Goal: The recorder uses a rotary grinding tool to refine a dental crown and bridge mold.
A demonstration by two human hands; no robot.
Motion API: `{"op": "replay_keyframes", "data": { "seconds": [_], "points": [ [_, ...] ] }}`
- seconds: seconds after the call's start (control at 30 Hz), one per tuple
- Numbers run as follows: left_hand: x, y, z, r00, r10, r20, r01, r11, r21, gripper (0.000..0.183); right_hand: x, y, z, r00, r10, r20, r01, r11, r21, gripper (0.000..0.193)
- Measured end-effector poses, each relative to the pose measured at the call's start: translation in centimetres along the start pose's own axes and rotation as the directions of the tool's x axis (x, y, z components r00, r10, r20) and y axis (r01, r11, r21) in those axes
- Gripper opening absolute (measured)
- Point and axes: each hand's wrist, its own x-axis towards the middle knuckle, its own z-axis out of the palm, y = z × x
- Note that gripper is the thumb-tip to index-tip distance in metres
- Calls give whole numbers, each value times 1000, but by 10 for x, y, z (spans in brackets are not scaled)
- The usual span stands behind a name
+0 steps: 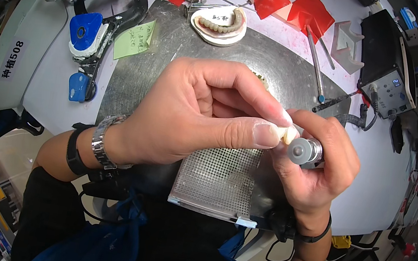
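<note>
We see the small tooth piece [289,135] in front of the body, a little right of the middle, above the grey metal board [165,43] and near the mesh plate [215,177]. Our left hand [193,109] pinches it: the thumb and the index finger are nearly together, with only the thickness of the piece between them. Our right hand [314,188] is curled around a silver tool [300,151], whose round end points up to our eyes. The working end of this tool is hidden, and we cannot tell if the right fingertips also touch the piece.

The piece looks pale and yellowish, and we judge it very light and stiff, so it should not bend under the fingers. Probably it is brittle at the thin edges. There is whitish dust on our left thumb, and this may make the surface slippery. Because it is so small, we think it is best to take it by its two broad sides, close to the thicker part, with a firm but not hard pinch, and to keep the edge free. The tool seems heavier and smooth; for it, a grip around the barrel looks more secure.
</note>
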Motion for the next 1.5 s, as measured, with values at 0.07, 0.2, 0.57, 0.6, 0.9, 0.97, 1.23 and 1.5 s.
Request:
{"op": "replay_keyframes", "data": {
  "seconds": [0.07,0.2,0.57,0.6,0.9,0.97,1.23,1.5],
  "points": [
    [-1,-1,0,1000,10,-4,-10,1000,7,18,0,0,-1,999,-4,32,4,1000,4,35],
    [1,-7,3,997,77,-30,-79,995,-58,17,1,0,0,1000,-8,-20,7,999,-34,35],
    [0,-6,-1,997,74,-1,-74,996,48,20,1,1,0,1000,-14,5,14,998,-66,33],
    [0,-6,-1,996,90,2,-90,995,52,21,1,1,1,1000,-8,4,8,997,-77,33],
    [0,-6,1,993,106,-54,-100,990,102,21,1,0,-7,993,2,119,9,996,-88,32],
    [0,-6,1,993,94,-67,-85,989,119,20,1,0,-8,993,5,116,6,996,-94,33],
    [0,-10,0,987,153,-51,-144,978,149,21,1,-1,-8,992,5,130,9,995,-103,34],
    [-2,-7,0,982,183,-38,-172,966,192,20,3,-3,-4,998,24,65,-18,995,-95,41]
  ]
}}
